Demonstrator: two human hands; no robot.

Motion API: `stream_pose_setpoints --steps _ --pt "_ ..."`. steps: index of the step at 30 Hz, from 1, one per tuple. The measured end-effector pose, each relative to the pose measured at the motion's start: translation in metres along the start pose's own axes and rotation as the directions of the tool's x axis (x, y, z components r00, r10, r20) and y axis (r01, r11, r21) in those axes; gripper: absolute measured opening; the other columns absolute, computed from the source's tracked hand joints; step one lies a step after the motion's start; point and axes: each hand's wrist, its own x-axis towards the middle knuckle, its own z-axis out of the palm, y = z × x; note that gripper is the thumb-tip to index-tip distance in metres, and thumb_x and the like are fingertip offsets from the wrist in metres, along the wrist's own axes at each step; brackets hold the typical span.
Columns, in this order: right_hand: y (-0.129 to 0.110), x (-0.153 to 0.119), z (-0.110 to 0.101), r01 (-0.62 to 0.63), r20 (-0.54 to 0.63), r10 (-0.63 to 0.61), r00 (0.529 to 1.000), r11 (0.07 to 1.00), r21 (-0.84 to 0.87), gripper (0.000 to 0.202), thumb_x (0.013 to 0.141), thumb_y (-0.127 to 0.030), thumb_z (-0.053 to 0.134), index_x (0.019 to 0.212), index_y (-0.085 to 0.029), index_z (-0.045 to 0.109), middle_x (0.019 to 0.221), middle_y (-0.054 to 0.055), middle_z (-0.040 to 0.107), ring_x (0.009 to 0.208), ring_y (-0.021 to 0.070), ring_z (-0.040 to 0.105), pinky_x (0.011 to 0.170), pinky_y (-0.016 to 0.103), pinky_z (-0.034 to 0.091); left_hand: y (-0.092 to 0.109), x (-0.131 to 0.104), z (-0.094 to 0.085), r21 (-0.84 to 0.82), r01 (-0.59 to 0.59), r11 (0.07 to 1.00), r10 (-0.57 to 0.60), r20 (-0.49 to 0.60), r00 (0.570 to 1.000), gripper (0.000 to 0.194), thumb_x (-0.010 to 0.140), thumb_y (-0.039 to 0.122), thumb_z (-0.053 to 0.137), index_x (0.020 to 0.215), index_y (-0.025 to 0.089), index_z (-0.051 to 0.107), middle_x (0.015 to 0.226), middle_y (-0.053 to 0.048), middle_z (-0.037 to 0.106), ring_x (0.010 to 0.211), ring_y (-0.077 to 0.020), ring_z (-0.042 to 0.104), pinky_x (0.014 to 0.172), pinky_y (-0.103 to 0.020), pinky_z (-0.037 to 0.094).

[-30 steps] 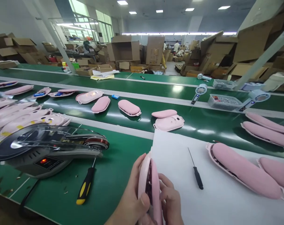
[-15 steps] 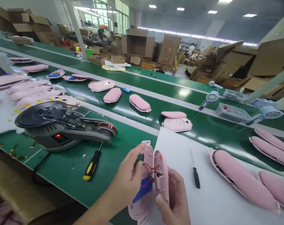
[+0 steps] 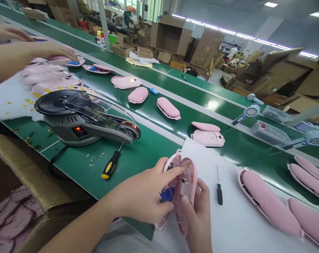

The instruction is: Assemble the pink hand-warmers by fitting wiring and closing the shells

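Just left of the hands lies a yellow-and-black screwdriver (image 3: 111, 166) on the green bench (image 3: 138, 158), with a grey tape dispenser (image 3: 80, 119) beyond it. Just right of them, a small black screwdriver (image 3: 219, 191) rests on a white sheet (image 3: 243, 225). Closed pink casings (image 3: 270, 203) lie further right. Far left, a co-worker's hand (image 3: 54, 52) touches pink parts.

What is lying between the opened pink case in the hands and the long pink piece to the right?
A small black screwdriver on the white sheet, in the head view.
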Motion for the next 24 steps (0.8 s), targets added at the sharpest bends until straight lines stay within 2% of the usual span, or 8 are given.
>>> stream_pose_setpoints --steps 2,5,9,12,16,18,21,24 --pt "-0.002 0.0 0.001 -0.026 -0.007 0.026 1.0 1.0 0.013 0.048 0.082 -0.048 0.064 0.123 -0.035 0.044 0.124 0.004 0.059 0.109 0.0229 0.06 0.09 0.039 0.05 -0.005 0.002 0.005 -0.062 0.035 0.997 -0.038 -0.043 0.998 0.062 0.08 0.026 0.055 0.139 0.038 0.04 0.122 -0.006 0.051 0.082 -0.0222 0.063 0.061 -0.026 0.044" --pt "-0.001 -0.003 0.005 0.01 -0.025 -0.01 1.0 1.0 0.0 0.055 0.078 -0.049 0.068 0.124 -0.033 0.042 0.127 0.006 0.055 0.114 0.0242 0.056 0.094 0.04 0.047 -0.009 0.009 0.019 -0.084 0.103 0.991 -0.118 -0.203 0.972 0.053 0.084 0.02 0.044 0.135 0.036 0.041 0.119 -0.004 0.052 0.084 -0.022 0.062 0.07 -0.031 0.046" --pt "0.002 -0.005 0.007 0.031 -0.004 -0.031 1.0 0.999 -0.029 0.056 0.079 -0.049 0.067 0.125 -0.031 0.041 0.129 0.008 0.054 0.115 0.025 0.055 0.095 0.041 0.046 -0.01 0.016 0.033 -0.077 0.152 0.985 -0.169 -0.327 0.93 0.06 0.081 0.01 0.037 0.136 0.035 0.04 0.117 -0.003 0.054 0.076 -0.0196 0.061 0.066 -0.033 0.046" --pt "0.002 -0.004 0.005 0.001 -0.009 -0.001 1.0 1.0 -0.027 0.056 0.079 -0.05 0.066 0.126 -0.031 0.04 0.129 0.009 0.054 0.116 0.0264 0.055 0.096 0.043 0.045 -0.01 0.015 0.03 -0.123 0.146 0.982 -0.176 -0.293 0.94 0.065 0.08 0.009 0.04 0.139 0.036 0.036 0.122 -0.004 0.053 0.084 -0.0215 0.062 0.07 -0.033 0.047" --pt "0.001 -0.005 0.005 -0.028 -0.031 0.029 0.999 1.0 0.008 0.06 0.077 -0.051 0.067 0.127 -0.031 0.039 0.127 0.008 0.054 0.115 0.0275 0.055 0.097 0.046 0.044 -0.014 0.011 0.024 -0.238 0.067 0.969 -0.125 -0.239 0.963 0.067 0.081 0.013 0.045 0.142 0.035 0.03 0.127 -0.004 0.052 0.101 -0.0236 0.059 0.083 -0.035 0.048" --pt "0.001 -0.006 0.006 -0.018 -0.039 0.018 0.999 1.0 0.003 0.061 0.076 -0.051 0.068 0.126 -0.031 0.039 0.127 0.008 0.054 0.115 0.0275 0.055 0.097 0.046 0.044 -0.015 0.012 0.028 -0.227 0.062 0.972 -0.129 -0.294 0.947 0.066 0.082 0.011 0.041 0.143 0.035 0.03 0.123 -0.004 0.054 0.1 -0.0233 0.06 0.084 -0.036 0.048" --pt "0.003 -0.009 0.008 0.005 -0.055 -0.008 0.998 0.999 -0.047 0.059 0.077 -0.05 0.068 0.126 -0.031 0.041 0.127 0.009 0.054 0.116 0.0278 0.055 0.098 0.046 0.044 -0.011 0.013 0.041 -0.167 0.093 0.982 -0.152 -0.388 0.909 0.067 0.082 0.007 0.035 0.143 0.033 0.031 0.119 -0.005 0.057 0.09 -0.023 0.062 0.075 -0.036 0.048" --pt "0.005 -0.01 0.008 0.052 -0.039 -0.057 0.998 0.992 -0.112 0.051 0.083 -0.046 0.064 0.127 -0.033 0.042 0.128 0.009 0.056 0.116 0.0266 0.058 0.095 0.045 0.049 -0.004 0.014 0.051 -0.17 0.085 0.982 -0.153 -0.443 0.884 0.065 0.083 0.008 0.033 0.145 0.026 0.03 0.126 -0.007 0.058 0.098 -0.0243 0.061 0.079 -0.037 0.048"
